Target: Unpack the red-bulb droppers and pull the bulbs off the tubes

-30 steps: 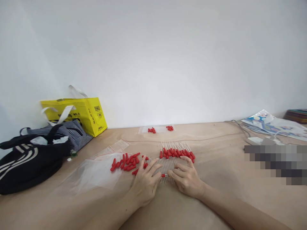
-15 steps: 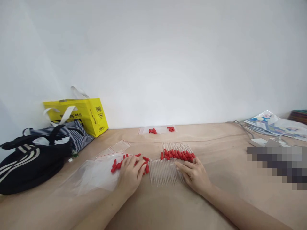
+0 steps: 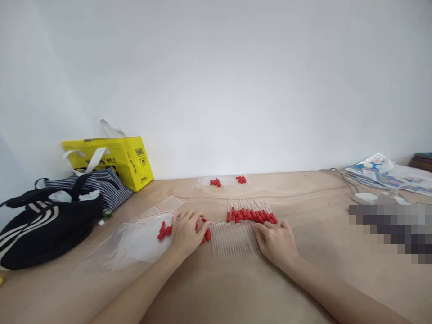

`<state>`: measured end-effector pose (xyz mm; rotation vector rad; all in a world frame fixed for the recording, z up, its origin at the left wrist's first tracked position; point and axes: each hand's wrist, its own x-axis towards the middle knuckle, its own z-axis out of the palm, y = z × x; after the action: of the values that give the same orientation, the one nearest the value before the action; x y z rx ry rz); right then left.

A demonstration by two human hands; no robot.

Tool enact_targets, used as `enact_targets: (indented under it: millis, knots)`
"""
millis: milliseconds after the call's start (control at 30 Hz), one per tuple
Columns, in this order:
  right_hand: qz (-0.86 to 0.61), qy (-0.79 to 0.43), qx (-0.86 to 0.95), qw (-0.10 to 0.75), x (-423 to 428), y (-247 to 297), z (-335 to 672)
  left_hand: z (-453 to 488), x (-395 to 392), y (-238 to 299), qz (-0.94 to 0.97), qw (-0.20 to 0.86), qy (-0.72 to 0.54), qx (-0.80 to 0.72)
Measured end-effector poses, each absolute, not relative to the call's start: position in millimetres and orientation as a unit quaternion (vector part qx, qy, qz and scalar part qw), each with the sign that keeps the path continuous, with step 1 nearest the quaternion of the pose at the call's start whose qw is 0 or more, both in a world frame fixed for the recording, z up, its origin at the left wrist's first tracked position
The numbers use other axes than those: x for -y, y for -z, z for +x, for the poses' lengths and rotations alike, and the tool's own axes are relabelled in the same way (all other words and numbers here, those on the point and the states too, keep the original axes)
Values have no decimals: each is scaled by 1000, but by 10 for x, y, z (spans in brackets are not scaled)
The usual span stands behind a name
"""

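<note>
1. L hand (image 3: 187, 230), ctr of frame, a bit left: palm down, fingers bent over loose red bulbs (image 3: 163, 231); some show just L of it, others by thumb. Can't tell if fingers are clamped on one.
2. R hand (image 3: 277, 243), R of ctr: fingers curled in, tips at R end of row of clear tubes (image 3: 232, 238); grip on a tube can't be told.
3. Tubes lie flat on counter (image 3: 219, 292), mid-frame, btwn both hands.
4. Red-capped tubes (image 3: 251, 215) just above row, near R hand's knuckles.
5. Clear plastic bags (image 3: 135, 245) lower left, partly under bulbs.
</note>
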<state>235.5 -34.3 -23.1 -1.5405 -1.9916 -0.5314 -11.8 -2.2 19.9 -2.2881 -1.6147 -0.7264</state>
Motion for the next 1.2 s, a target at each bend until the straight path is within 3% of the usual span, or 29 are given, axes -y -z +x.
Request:
enact_targets:
  millis: [233, 567, 767, 1000, 1200]
  knots:
    - [-599, 170, 744, 240, 383, 197, 2290, 575, -229, -329, -822, -22, 157, 547]
    - [-578, 148, 741, 307, 373, 174, 2305, 981, -623, -310, -751, -57, 77, 654]
    - [-556, 162, 731, 362, 311, 228, 2340, 984, -535, -483, -752, -36, 75, 654]
    - [-491, 193, 728, 438, 331, 192, 2326, 369, -5, -517, -807, -8, 97, 582]
    - [-391, 249, 787, 408, 401, 141, 2237, 42, 408, -214, -871, 90, 183, 447]
